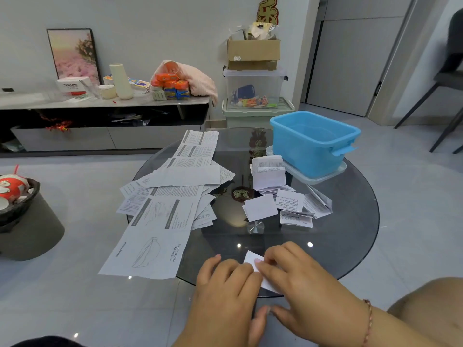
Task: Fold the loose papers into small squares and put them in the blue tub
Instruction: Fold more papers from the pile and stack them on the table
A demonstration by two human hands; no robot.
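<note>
My left hand [225, 289] and my right hand [298, 284] press together on a small white folded paper [251, 259] at the near edge of the round glass table [350, 234]. Most of that paper is hidden under my fingers. A heap of loose printed sheets [172, 194] lies on the table's left side, with one long sheet hanging over the edge. Several folded paper squares [283, 199] sit in the middle right. The blue tub [313, 144] stands at the far right on a clear lid, and no paper shows inside it.
A dark stool with a basket [17, 196] is at the left. A low cabinet [100, 126] with clutter runs along the back wall. Stacked storage boxes [253, 96] stand behind the table, and a chair [448, 91] is at the far right.
</note>
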